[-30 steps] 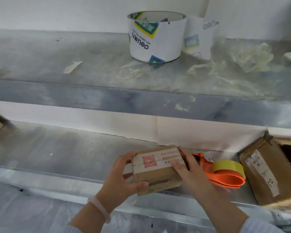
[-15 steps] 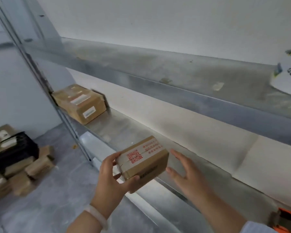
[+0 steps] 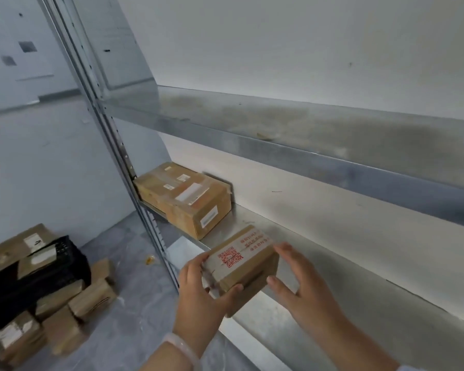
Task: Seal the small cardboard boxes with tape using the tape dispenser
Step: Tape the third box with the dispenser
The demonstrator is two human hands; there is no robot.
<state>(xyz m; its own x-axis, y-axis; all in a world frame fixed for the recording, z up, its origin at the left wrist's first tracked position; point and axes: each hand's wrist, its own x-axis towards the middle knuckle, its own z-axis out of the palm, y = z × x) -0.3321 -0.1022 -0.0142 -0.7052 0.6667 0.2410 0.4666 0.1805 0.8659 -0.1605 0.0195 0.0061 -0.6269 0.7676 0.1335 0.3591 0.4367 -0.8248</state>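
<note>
A small cardboard box (image 3: 248,266) with white tape and a red QR code on top hangs over the front edge of the lower metal shelf (image 3: 359,311). My left hand (image 3: 201,293) grips its left end, thumb under the front face and fingers on top. At the box's right end my right hand (image 3: 303,287) has straight fingers, the fingertips touching or nearly touching the cardboard. The tape dispenser is out of view.
A larger taped cardboard box (image 3: 184,198) sits at the shelf's left end against the upright post (image 3: 134,199). An upper shelf (image 3: 319,153) overhangs. On the floor at left lie several small boxes (image 3: 73,314) around a black crate (image 3: 35,277).
The view has swung left, away from the orange tape dispenser and the tape roll. My left hand has carried the small box leftward along the shelf, and my right hand has come back up to its right end.
</note>
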